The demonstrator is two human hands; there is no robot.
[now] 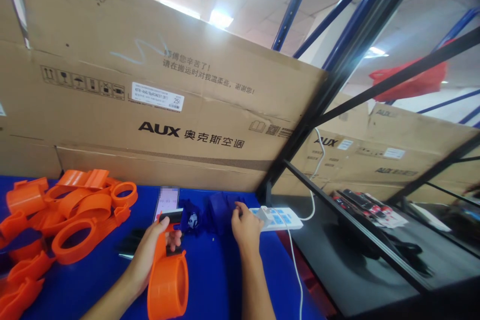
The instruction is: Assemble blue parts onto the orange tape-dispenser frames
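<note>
Your left hand [152, 250] grips an orange tape dispenser [167, 280] by its handle, low over the blue desk [213, 280]. Your right hand [245, 227] pinches into a clump of small blue parts [210, 215] beside a white power strip [279, 218]. More orange dispensers [71, 220] are piled at left, with cardboard boxes [150, 110] behind.

blue table [213, 280] | orange rings [80, 212] heaped left | phone [167, 201] | white power strip [279, 218]

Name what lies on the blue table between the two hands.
In the head view, between the left hand holding the orange dispenser and the right hand lie dark blue parts on the table.
</note>
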